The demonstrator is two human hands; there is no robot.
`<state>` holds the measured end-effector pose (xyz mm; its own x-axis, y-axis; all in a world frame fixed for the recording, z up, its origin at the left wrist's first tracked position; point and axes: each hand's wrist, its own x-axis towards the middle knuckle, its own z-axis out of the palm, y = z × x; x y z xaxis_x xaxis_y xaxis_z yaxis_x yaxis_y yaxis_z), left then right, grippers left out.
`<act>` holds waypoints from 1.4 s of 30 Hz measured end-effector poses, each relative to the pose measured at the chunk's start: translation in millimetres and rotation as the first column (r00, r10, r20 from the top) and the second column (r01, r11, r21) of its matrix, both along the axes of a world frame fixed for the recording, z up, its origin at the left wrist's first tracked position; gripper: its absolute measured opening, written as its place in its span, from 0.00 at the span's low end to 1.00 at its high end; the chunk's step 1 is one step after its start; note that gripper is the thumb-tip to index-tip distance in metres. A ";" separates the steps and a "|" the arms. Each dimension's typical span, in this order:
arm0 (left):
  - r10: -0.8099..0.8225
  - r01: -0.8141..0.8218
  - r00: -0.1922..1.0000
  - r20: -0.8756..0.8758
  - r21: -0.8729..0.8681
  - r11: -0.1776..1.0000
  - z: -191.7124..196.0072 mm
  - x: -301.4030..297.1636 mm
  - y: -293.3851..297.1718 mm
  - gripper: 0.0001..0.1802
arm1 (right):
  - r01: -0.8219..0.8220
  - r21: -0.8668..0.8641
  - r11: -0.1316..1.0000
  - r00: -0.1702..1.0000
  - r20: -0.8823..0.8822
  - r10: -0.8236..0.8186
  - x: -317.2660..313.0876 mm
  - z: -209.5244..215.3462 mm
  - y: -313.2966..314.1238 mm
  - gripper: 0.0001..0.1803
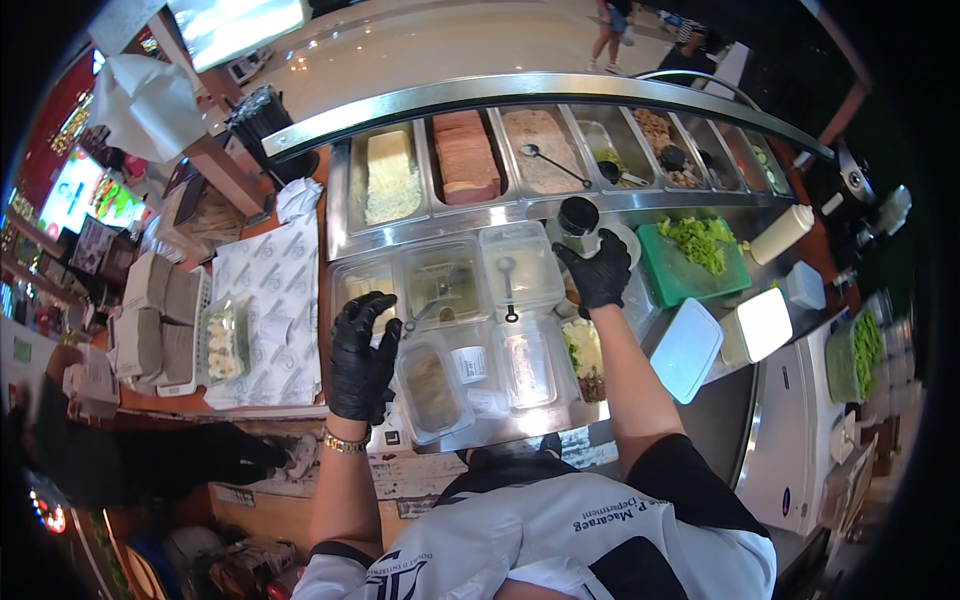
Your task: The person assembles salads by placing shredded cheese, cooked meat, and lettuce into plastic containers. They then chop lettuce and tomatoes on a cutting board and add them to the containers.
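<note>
My left hand (362, 355), in a black glove, hovers over the left edge of the clear plastic tubs, fingers apart and holding nothing I can see. Nearest to it are a tub with pale contents (362, 285) and a lidded tub (435, 388). My right hand (600, 272), gloved in black too, reaches forward with thumb and forefinger apart. Just beyond its fingertips is a round black-topped container (578, 215); I cannot tell whether they touch. Beside that hand are a pale round dish (626, 243), partly covered, and a tub holding a black-handled spoon (508, 285).
Behind the tubs runs a row of steel pans with sliced ham (464, 150), a pale spread (540, 145) and other fillings. Rightward are lettuce (695, 243) on a green board (665, 270), a squeeze bottle (782, 235) and white-lidded tubs. Printed paper (265, 310) lies left.
</note>
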<state>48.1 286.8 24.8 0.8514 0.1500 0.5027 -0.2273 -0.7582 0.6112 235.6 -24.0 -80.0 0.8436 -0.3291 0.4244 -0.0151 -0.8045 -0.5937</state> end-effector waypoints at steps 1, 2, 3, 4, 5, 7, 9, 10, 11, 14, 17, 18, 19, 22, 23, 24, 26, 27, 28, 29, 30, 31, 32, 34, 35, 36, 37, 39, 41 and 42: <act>-0.008 0.008 1.000 -0.010 -0.015 1.000 3.2 -3.4 -6.3 0.17 | 0.024 0.052 0.998 0.999 -0.046 -0.022 9.2 -5.6 8.6 0.43; -0.004 0.004 0.999 -0.036 -0.019 1.000 5.6 -7.2 -11.2 0.17 | 0.039 0.093 0.995 0.997 -0.063 -0.033 14.9 -11.3 16.0 0.41; 0.020 -0.029 0.996 -0.092 -0.092 0.995 6.5 -11.5 -16.4 0.17 | 0.049 0.137 0.989 0.998 -0.049 -0.043 20.5 -14.0 19.3 0.40; 0.046 -0.083 0.983 -0.179 -0.204 0.976 5.7 -16.7 -22.2 0.17 | 0.100 0.107 0.989 0.995 -0.020 -0.098 24.8 -14.2 22.4 0.37; 0.061 -0.143 0.960 -0.272 -0.295 0.945 4.3 -19.8 -25.4 0.17 | 0.033 0.142 0.989 0.990 0.133 -0.052 26.1 -10.4 19.2 0.39; 0.055 -0.096 0.981 -0.185 -0.220 0.971 -1.3 -24.2 -29.8 0.17 | -0.064 0.251 0.966 0.965 0.264 -0.004 26.4 8.3 10.3 0.44; 0.054 -0.074 0.989 -0.141 -0.144 0.987 -8.9 -25.0 -31.0 0.17 | -0.298 0.265 0.917 0.811 0.577 0.097 20.6 38.4 -6.6 0.41; 0.027 -0.044 0.993 -0.114 -0.145 0.988 -12.4 -24.7 -31.8 0.17 | -0.371 0.218 0.903 0.711 0.692 0.125 14.4 54.8 -18.1 0.43; 0.006 -0.018 0.996 -0.091 -0.135 0.991 -15.6 -23.6 -32.5 0.17 | -0.296 0.037 0.955 0.694 0.695 0.188 0.6 69.2 -36.7 0.42; -0.039 0.028 0.996 -0.084 -0.130 0.991 -19.5 -20.4 -36.0 0.17 | -0.210 -0.445 0.871 0.754 0.493 0.434 -52.3 91.5 -93.8 0.37; -0.061 0.050 0.993 -0.105 -0.107 0.993 -15.7 -17.2 -42.4 0.16 | -0.225 -0.782 0.582 0.697 0.287 0.657 -93.6 75.8 -132.7 0.32; -0.074 0.058 0.991 -0.112 -0.136 0.989 -14.0 -16.9 -45.9 0.15 | -0.251 -0.845 0.472 0.689 0.187 0.700 -104.2 70.4 -145.6 0.29; -0.087 0.066 0.989 -0.120 -0.163 0.984 -12.1 -16.3 -49.3 0.14 | -0.288 -0.853 0.434 0.727 0.100 0.679 -113.9 62.5 -153.0 0.27; -0.107 0.089 0.983 -0.151 -0.126 0.988 -8.5 -14.6 -57.5 0.15 | -0.292 -0.882 0.370 0.729 0.045 0.683 -128.7 46.9 -164.3 0.24; -0.133 0.116 0.982 -0.136 -0.130 0.985 -8.2 -13.6 -60.0 0.15 | -0.285 -0.887 0.363 0.714 0.056 0.698 -129.6 44.8 -164.3 0.23; -0.159 0.143 0.980 -0.119 -0.133 0.981 -8.7 -11.9 -62.9 0.16 | -0.272 -0.892 0.361 0.709 0.068 0.702 -129.8 43.7 -163.0 0.22; -0.201 0.178 0.971 -0.126 -0.178 0.968 -11.4 -9.7 -69.2 0.16 | -0.318 -0.845 0.431 0.724 0.078 0.686 -127.4 43.8 -158.3 0.22; -0.217 0.202 0.972 -0.094 -0.150 0.968 -13.4 -10.5 -72.9 0.16 | -0.304 -0.845 0.440 0.710 0.107 0.696 -125.0 43.4 -154.0 0.22; -0.230 0.217 0.969 -0.086 -0.135 0.967 -15.1 -10.3 -76.8 0.16 | -0.241 -0.898 0.369 0.692 0.107 0.714 -122.1 44.7 -152.2 0.25; -0.241 0.230 0.967 -0.079 -0.125 0.965 -17.2 -10.9 -80.7 0.16 | -0.265 -0.878 0.398 0.729 0.088 0.679 -118.9 43.8 -148.3 0.27; -0.226 0.210 0.966 -0.126 -0.130 0.969 -19.4 -12.6 -84.7 0.16 | -0.270 -0.869 0.416 0.740 0.089 0.666 -116.5 43.6 -146.3 0.29; -0.238 0.222 0.964 -0.117 -0.133 0.966 -21.8 -15.0 -89.0 0.16 | -0.275 -0.859 0.433 0.750 0.090 0.655 -114.7 42.2 -144.0 0.31; -0.249 0.232 0.962 -0.117 -0.139 0.963 -23.7 -16.5 -92.3 0.16 | -0.280 -0.891 0.358 0.751 0.029 0.659 -113.3 41.1 -142.5 0.32; -0.239 0.225 0.966 -0.093 -0.145 0.964 -27.3 -20.2 -99.0 0.16 | -0.291 -0.808 0.512 0.813 0.074 0.578 -113.0 37.9 -140.3 0.29; -0.267 0.231 0.954 -0.139 -0.230 0.946 -29.9 -23.6 -103.6 0.15 | -0.291 -0.764 0.576 0.846 0.075 0.528 -114.3 36.5 -140.5 0.28; -0.298 0.225 0.935 -0.193 -0.328 0.918 -32.6 -27.9 -108.3 0.14 | -0.309 -0.812 0.495 0.781 0.081 0.620 -113.7 34.4 -138.6 0.25; -0.337 0.216 0.910 -0.242 -0.419 0.882 -35.0 -31.8 -111.7 0.14 | -0.315 -0.859 0.402 0.690 0.083 0.719 -114.4 33.1 -137.9 0.24; -0.484 0.200 0.789 -0.379 -0.586 0.785 -43.5 -42.6 -128.1 0.12 | -0.341 -0.800 0.494 0.715 0.120 0.689 -112.4 29.9 -134.2 0.24; -0.653 0.085 0.603 -0.459 -0.777 0.624 -58.9 -57.0 -150.6 0.12 | -0.391 -0.821 0.416 0.698 0.030 0.716 -110.4 26.1 -131.3 0.32; -0.728 0.083 0.477 -0.493 -0.799 0.596 -68.6 -61.1 -163.7 0.13 | -0.394 -0.839 0.375 0.701 -0.010 0.714 -109.9 25.0 -132.0 0.37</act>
<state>-13.0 123.2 -43.8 0.8581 -0.3594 -0.3667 0.3638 -0.0783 0.9282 125.6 -156.0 -55.0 0.4681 0.7294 0.4988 0.6597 -0.6641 0.3519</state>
